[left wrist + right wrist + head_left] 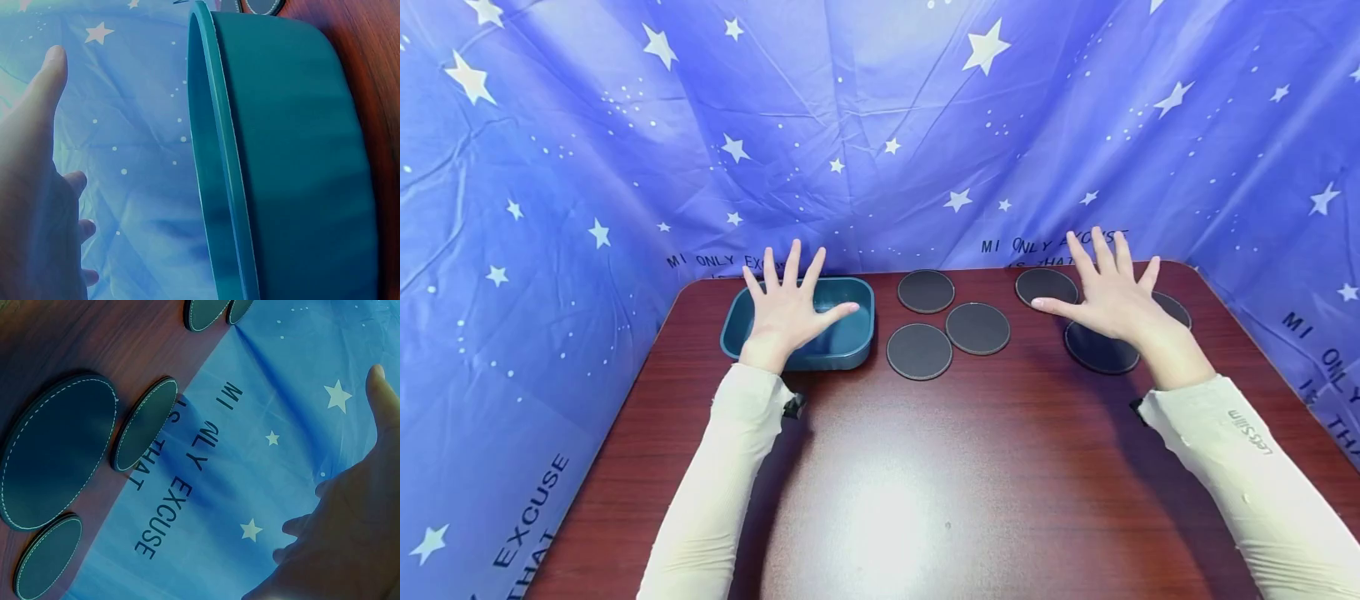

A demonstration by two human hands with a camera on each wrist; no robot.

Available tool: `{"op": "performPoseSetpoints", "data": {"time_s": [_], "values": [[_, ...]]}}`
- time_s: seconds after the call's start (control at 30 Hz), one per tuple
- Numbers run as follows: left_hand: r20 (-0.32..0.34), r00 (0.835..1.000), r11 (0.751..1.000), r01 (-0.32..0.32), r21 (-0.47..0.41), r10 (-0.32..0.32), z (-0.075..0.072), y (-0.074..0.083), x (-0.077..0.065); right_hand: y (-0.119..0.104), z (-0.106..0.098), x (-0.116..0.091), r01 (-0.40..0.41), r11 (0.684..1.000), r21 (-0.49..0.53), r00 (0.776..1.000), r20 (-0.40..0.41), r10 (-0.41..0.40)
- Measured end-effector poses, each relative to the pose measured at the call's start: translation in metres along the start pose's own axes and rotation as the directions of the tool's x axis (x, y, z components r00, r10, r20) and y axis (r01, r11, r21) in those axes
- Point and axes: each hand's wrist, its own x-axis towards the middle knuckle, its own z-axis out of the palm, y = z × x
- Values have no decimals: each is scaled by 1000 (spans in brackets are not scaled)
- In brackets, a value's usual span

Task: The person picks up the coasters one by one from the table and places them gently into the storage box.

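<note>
Viewing remotely, I see the left hand (784, 312) above a smooth teal tub (831, 362) with rounded corners and the right hand (1116, 304) above round, black, pale-stitched discs (1100, 352) on the wood-grained worktop (1000, 467); each grip is spread wide, with nothing held.

Off-white sleeves (703, 492), grey lettering (1251, 431) on the right, black wrist pieces (793, 406)
</note>
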Motion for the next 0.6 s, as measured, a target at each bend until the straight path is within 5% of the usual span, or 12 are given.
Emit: {"op": "performPoseSetpoints", "data": {"time_s": [0.6], "values": [[-1, 1000, 1000, 4, -16, -4, -1, -2, -4, 8, 2, -7, -23, 1000, 2, 1000, -8, 23]]}}
